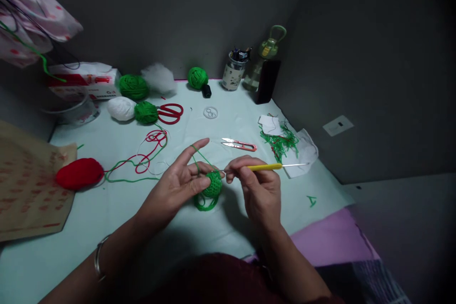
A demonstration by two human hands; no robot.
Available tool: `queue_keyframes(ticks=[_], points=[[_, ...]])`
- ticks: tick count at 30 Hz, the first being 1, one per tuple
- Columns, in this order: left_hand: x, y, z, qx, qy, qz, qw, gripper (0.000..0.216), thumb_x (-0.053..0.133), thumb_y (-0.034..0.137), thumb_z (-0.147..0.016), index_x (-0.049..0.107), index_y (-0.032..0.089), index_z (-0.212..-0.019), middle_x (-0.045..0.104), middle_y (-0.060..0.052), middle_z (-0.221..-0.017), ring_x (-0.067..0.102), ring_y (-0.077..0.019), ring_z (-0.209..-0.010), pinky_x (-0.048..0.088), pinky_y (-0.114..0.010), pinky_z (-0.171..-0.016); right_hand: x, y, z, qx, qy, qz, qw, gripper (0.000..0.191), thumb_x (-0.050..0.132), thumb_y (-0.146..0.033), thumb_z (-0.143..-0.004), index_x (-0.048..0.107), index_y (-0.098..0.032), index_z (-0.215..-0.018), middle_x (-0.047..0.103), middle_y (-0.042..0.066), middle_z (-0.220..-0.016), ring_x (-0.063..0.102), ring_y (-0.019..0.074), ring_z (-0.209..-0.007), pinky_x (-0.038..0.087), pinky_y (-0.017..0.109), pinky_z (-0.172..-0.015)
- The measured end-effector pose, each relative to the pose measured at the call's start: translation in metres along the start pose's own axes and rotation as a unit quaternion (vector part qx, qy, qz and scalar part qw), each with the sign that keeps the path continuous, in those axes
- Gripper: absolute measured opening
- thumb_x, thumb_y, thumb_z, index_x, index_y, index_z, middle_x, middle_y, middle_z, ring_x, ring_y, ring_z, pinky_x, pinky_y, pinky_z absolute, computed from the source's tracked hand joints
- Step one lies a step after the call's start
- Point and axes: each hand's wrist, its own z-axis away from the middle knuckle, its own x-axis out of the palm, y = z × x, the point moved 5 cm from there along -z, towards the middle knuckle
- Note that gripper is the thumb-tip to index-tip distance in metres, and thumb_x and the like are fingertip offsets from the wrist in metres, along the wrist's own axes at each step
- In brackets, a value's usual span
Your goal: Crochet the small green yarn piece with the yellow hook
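Observation:
A small green crochet piece (213,185) is pinched between the thumb and fingers of my left hand (181,178). Green yarn runs up over the raised index finger of that hand and back down to the piece. A loop of green yarn (206,206) hangs below it. My right hand (261,187) grips a crochet hook (265,167) by its yellow handle, its thin metal tip reaching the top edge of the piece. Whether the tip sits inside a stitch is too small to tell.
Thread snips (240,145) lie beyond my hands, with green yarn scraps (280,140) to their right. At left are a red yarn ball (80,174), tangled strands and a paper bag (32,185). Red-handled scissors (171,114), yarn balls, a pen jar (234,73) and a bottle (253,76) stand farther back.

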Motion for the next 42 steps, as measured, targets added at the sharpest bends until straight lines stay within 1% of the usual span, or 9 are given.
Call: queue_keyframes(ticks=[4,11,18,20,25,30,37,40,42], points=[[0.001,-0.001,-0.001,0.006,0.002,0.026,1.000,0.089,0.072,0.027,-0.091,0.017,0.032,-0.161,0.068,-0.007,-0.105,0.068,-0.0210,-0.092,0.050,-0.035,-0.081,0.006,0.000,0.002,-0.045,0.003,0.039,0.998,0.014,0.064,-0.022,-0.095,0.078,-0.026,-0.097,0.071,0.002,-0.092,0.065,0.0152,-0.083,0.052,0.031,-0.070],[-0.001,0.000,-0.001,0.005,0.058,-0.020,0.998,0.087,0.081,0.021,-0.082,0.035,0.031,-0.156,0.065,0.000,-0.100,0.061,-0.0140,-0.090,0.047,-0.028,-0.084,0.017,-0.016,0.004,-0.151,-0.047,0.217,0.963,0.028,0.060,-0.012,-0.096,0.074,-0.031,-0.111,0.076,0.002,-0.098,0.069,0.0174,-0.095,0.056,0.037,-0.084],[0.009,-0.010,0.001,-0.031,0.082,0.141,0.986,0.073,0.079,0.020,-0.082,0.048,0.025,-0.148,0.068,-0.002,-0.100,0.061,-0.0132,-0.086,0.047,-0.025,-0.080,0.025,-0.022,0.029,-0.345,-0.024,0.467,0.814,0.056,0.069,-0.010,-0.088,0.061,-0.036,-0.137,0.072,0.007,-0.115,0.070,0.0239,-0.103,0.062,0.040,-0.078],[0.014,-0.012,0.002,-0.067,0.058,0.178,0.980,0.075,0.080,0.020,-0.079,0.050,0.025,-0.147,0.068,-0.002,-0.096,0.061,-0.0132,-0.081,0.046,-0.025,-0.075,0.024,-0.024,0.030,-0.340,-0.013,0.435,0.834,0.053,0.068,-0.011,-0.089,0.063,-0.038,-0.134,0.072,0.005,-0.112,0.070,0.0236,-0.100,0.062,0.040,-0.076],[0.014,-0.006,0.002,-0.081,0.048,0.194,0.976,0.074,0.077,0.020,-0.079,0.050,0.022,-0.147,0.067,-0.003,-0.096,0.059,-0.0154,-0.083,0.045,-0.028,-0.079,0.018,-0.024,0.016,-0.209,0.000,0.244,0.947,0.032,0.062,-0.014,-0.095,0.074,-0.035,-0.115,0.072,0.004,-0.102,0.068,0.0184,-0.090,0.059,0.035,-0.073],[0.004,0.000,0.002,-0.066,0.066,0.181,0.979,0.065,0.072,0.018,-0.081,0.055,0.016,-0.143,0.065,-0.004,-0.092,0.058,-0.0164,-0.087,0.044,-0.028,-0.081,0.007,-0.014,0.004,-0.100,0.028,0.083,0.991,0.017,0.061,-0.020,-0.095,0.077,-0.028,-0.099,0.072,0.002,-0.088,0.065,0.0149,-0.073,0.055,0.032,-0.065],[0.003,-0.004,0.000,-0.055,0.041,0.124,0.990,0.057,0.075,0.023,-0.084,0.061,0.023,-0.139,0.065,-0.004,-0.096,0.059,-0.0162,-0.085,0.044,-0.029,-0.077,0.003,-0.005,-0.003,0.001,0.043,0.005,0.999,0.013,0.063,-0.028,-0.094,0.074,-0.023,-0.091,0.069,0.001,-0.078,0.062,0.0125,-0.063,0.054,0.027,-0.057],[0.002,-0.006,0.000,-0.027,0.082,0.051,0.995,0.066,0.079,0.020,-0.082,0.056,0.028,-0.143,0.067,-0.002,-0.097,0.059,-0.0154,-0.087,0.045,-0.028,-0.079,0.009,-0.015,0.003,-0.094,0.028,0.159,0.982,0.017,0.061,-0.019,-0.095,0.075,-0.026,-0.101,0.071,0.002,-0.087,0.066,0.0146,-0.072,0.057,0.030,-0.065],[0.003,-0.008,0.001,-0.015,0.108,0.030,0.994,0.070,0.080,0.019,-0.080,0.054,0.028,-0.145,0.067,0.000,-0.095,0.060,-0.0140,-0.085,0.046,-0.027,-0.078,0.019,-0.022,0.012,-0.199,-0.001,0.316,0.928,0.029,0.063,-0.013,-0.092,0.075,-0.030,-0.112,0.073,0.005,-0.099,0.068,0.0185,-0.086,0.058,0.034,-0.072]])
